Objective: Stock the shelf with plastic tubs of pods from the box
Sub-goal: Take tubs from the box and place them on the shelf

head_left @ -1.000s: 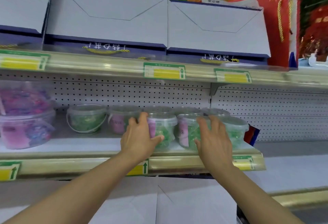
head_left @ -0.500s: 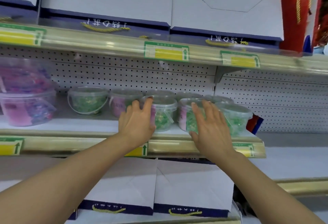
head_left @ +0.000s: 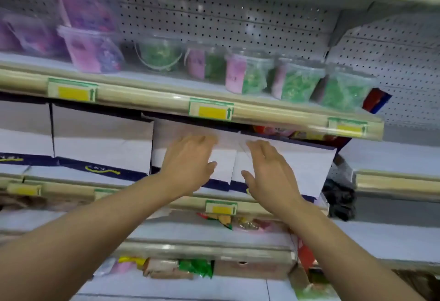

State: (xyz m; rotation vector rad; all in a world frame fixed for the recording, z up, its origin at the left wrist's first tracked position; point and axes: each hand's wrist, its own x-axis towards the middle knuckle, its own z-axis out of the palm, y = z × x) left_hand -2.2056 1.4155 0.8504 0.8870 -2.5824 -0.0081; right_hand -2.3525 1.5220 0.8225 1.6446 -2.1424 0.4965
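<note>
Several clear plastic tubs of green pods with pink labels stand in a row on the upper shelf, the rightmost tub near the shelf's end. My left hand and my right hand are both open and empty, held side by side below that shelf, in front of white boxes. Neither hand touches a tub. The supply box is not in view.
Larger tubs of purple pods sit at the shelf's left. White boxes with dark blue trim fill the shelf below. Mixed packets lie on the lowest shelves. A pegboard wall backs the shelving.
Both hands have let go of the green tubs and dropped below the shelf edge. The view has tilted downward, showing lower shelves.
</note>
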